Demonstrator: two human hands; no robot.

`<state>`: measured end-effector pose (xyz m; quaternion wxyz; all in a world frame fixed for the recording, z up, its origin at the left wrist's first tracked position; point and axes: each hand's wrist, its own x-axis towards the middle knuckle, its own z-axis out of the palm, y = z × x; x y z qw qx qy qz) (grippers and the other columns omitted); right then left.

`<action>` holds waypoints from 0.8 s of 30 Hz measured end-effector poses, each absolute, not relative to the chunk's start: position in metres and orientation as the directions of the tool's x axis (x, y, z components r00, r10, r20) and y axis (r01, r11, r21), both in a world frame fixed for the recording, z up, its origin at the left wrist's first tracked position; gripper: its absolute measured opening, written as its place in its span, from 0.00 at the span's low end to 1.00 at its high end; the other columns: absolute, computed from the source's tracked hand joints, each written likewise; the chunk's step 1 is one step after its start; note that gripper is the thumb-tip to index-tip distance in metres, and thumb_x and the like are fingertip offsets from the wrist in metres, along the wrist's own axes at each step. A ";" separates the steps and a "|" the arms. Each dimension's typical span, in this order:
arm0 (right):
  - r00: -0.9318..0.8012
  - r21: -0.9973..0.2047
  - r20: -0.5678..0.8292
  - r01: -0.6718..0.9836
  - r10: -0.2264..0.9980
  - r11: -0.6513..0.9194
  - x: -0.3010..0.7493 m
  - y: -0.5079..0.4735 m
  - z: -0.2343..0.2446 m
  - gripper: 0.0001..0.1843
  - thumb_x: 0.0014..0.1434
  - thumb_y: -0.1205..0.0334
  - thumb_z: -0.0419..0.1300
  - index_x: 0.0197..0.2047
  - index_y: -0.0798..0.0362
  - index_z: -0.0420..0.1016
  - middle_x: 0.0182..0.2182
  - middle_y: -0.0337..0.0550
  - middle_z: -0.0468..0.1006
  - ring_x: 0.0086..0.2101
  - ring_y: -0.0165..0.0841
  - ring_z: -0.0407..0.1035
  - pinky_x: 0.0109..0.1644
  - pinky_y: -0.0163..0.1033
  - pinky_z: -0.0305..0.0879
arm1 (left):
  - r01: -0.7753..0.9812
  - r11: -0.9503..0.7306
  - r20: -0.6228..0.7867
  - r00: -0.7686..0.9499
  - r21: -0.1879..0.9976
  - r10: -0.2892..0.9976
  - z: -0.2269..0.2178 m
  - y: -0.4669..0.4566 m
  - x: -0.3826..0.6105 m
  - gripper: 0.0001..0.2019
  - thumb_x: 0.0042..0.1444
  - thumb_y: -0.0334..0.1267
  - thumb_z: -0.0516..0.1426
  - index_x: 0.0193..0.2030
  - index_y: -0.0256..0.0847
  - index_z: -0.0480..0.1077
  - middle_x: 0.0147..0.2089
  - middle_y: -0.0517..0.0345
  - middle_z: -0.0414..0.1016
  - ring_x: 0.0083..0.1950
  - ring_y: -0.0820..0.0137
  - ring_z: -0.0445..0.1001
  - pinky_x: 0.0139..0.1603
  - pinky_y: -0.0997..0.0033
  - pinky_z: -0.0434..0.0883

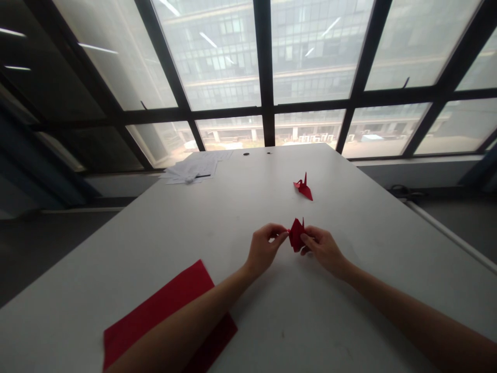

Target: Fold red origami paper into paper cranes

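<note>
A red origami crane point(297, 235) is held between my two hands just over the white table. My left hand point(265, 247) pinches its narrow left tip between thumb and fingers. On the other side, my right hand point(321, 248) grips the body, thumb in front and fingers partly hidden behind the paper. A thin point of the folded paper sticks up beside the right fingers. Farther back stands a second red origami crane point(304, 187), touched by neither hand.
Red paper sheets point(155, 316) lie at the front left, partly under my left forearm. White papers point(192, 170) with a dark pen point(203, 176) are at the table's point(233, 207) far left. Large windows point(225, 57) rise behind the far edge.
</note>
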<state>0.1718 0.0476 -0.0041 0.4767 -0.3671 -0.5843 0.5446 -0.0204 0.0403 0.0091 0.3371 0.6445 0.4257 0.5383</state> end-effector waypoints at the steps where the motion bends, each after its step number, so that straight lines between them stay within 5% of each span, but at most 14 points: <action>1: -0.269 -0.987 0.155 -0.088 0.951 0.136 0.171 0.048 -0.004 0.20 0.59 0.45 0.64 0.39 0.56 0.78 0.31 0.47 0.82 0.29 0.36 0.76 0.31 0.40 0.74 | 0.160 -0.395 0.390 0.063 0.905 0.919 0.008 0.041 -0.020 0.07 0.58 0.40 0.64 0.37 0.38 0.77 0.35 0.54 0.80 0.36 0.69 0.76 0.39 0.70 0.72; 24: -0.289 -0.990 0.142 -0.027 0.947 0.140 0.171 0.047 -0.005 0.20 0.59 0.45 0.64 0.38 0.57 0.79 0.28 0.45 0.81 0.24 0.32 0.73 0.28 0.37 0.70 | 0.085 -0.386 0.378 0.094 0.919 0.921 0.011 0.045 -0.023 0.08 0.58 0.41 0.65 0.37 0.38 0.76 0.34 0.57 0.78 0.35 0.71 0.73 0.38 0.72 0.71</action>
